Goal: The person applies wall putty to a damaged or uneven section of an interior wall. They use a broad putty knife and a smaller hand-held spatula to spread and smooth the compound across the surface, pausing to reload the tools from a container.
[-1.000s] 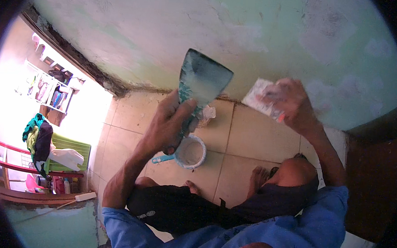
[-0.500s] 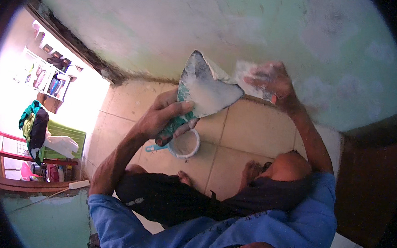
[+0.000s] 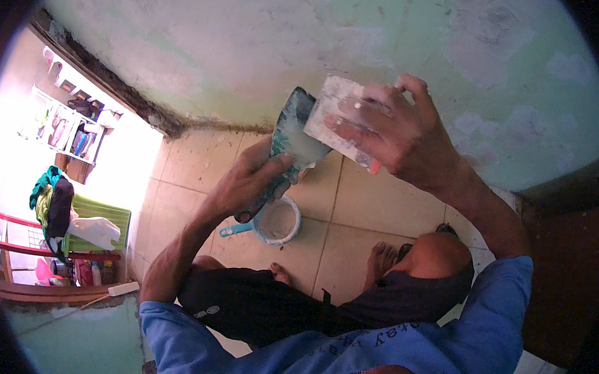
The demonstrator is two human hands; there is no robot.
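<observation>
My left hand [image 3: 249,177] is closed round the handle of a trowel [image 3: 293,122], which is green and dark with white putty smeared over its broad blade. My right hand [image 3: 404,135] grips a flat, roughly rectangular putty scraper [image 3: 329,114] coated in white, with a bit of orange-red at its lower corner. The scraper's edge lies over the right side of the trowel blade and hides part of it. Below my left hand, a pot [image 3: 277,223] with a blue handle stands on the floor, holding pale putty.
A patchy pale green wall [image 3: 388,43] rises ahead, meeting the beige tiled floor [image 3: 374,191]. At the left, through an opening, stand a red-framed rack [image 3: 22,247], a green crate [image 3: 101,220] and hanging clothes [image 3: 60,205]. A dark brown panel [image 3: 559,275] is at the right.
My right hand has come left from beside the wall, bringing the scraper onto the trowel. The trowel has tilted, so less of its face shows. My left hand keeps its grip.
</observation>
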